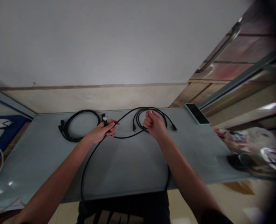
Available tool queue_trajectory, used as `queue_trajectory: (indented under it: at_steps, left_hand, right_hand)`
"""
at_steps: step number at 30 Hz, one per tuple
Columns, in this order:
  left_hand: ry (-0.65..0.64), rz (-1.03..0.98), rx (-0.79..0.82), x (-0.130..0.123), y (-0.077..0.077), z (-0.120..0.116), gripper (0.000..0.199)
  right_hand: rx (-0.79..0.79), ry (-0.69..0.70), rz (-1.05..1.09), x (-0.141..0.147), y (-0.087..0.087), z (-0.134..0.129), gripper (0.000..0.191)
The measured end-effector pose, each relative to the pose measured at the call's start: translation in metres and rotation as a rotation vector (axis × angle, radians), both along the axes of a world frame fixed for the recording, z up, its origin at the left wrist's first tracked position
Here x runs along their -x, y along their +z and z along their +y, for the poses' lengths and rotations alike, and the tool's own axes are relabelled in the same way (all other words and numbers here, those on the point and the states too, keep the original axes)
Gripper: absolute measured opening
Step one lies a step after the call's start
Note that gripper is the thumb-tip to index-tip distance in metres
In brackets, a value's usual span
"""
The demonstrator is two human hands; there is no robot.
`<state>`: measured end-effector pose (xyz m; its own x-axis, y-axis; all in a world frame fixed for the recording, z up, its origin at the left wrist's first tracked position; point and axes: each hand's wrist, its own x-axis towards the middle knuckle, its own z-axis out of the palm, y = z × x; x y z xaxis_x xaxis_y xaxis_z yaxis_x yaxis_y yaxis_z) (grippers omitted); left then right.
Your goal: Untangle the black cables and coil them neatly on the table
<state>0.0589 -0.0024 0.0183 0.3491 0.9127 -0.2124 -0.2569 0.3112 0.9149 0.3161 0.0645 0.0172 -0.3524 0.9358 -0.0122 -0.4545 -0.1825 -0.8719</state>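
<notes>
One black cable, held in left hand, extending both sides

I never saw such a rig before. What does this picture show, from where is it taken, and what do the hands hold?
There is no robot here: these are a person's two bare hands. The single picture comes from a camera worn on the head, looking forward and down. The left hand holds a black cable that hangs over the near edge of the grey table. The right hand is closed over the right cable coil; whether it grips anything, I cannot tell. Another black cable coil lies at left, and a smartphone lies towards the right, near the far edge.
</notes>
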Motion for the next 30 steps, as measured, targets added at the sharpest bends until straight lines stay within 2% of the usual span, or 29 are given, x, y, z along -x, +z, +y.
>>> queue_trajectory:
  at_steps: [3, 6, 10, 14, 16, 19, 23, 27, 30]
  left_hand:
    - [0.004, -0.057, 0.030, -0.001, -0.008, 0.001, 0.032]
    - [-0.011, 0.011, 0.095, -0.009, -0.014, 0.003, 0.034]
    - [-0.030, 0.165, 0.166, -0.014, -0.023, 0.004, 0.043]
    - [-0.189, 0.103, 0.317, -0.015, -0.032, 0.000, 0.049]
    - [-0.202, 0.074, 0.359, -0.017, -0.035, -0.003, 0.048]
    - [-0.192, 0.138, 0.273, -0.019, -0.036, -0.007, 0.030]
    - [-0.239, 0.233, 0.140, -0.020, -0.038, -0.010, 0.039]
    - [-0.128, 0.225, 0.089, -0.021, -0.043, -0.007, 0.043]
    - [-0.060, 0.205, 0.124, -0.021, -0.045, -0.005, 0.044]
  right_hand:
    - [-0.015, 0.002, -0.047, -0.003, -0.001, 0.004, 0.029]
    - [-0.093, 0.045, -0.233, -0.001, -0.005, 0.002, 0.028]
    - [-0.300, 0.203, -0.581, 0.005, -0.009, -0.007, 0.044]
    - [-0.553, 0.271, -0.784, 0.015, -0.013, -0.019, 0.043]
    - [-0.658, 0.278, -0.862, 0.020, -0.017, -0.023, 0.048]
    - [-0.779, 0.313, -0.905, 0.024, -0.024, -0.026, 0.050]
    - [-0.808, 0.380, -0.845, 0.028, -0.030, -0.028, 0.033]
    - [-0.847, 0.334, -0.888, 0.031, -0.031, -0.030, 0.037]
    - [-0.886, 0.270, -0.918, 0.033, -0.032, -0.030, 0.028]
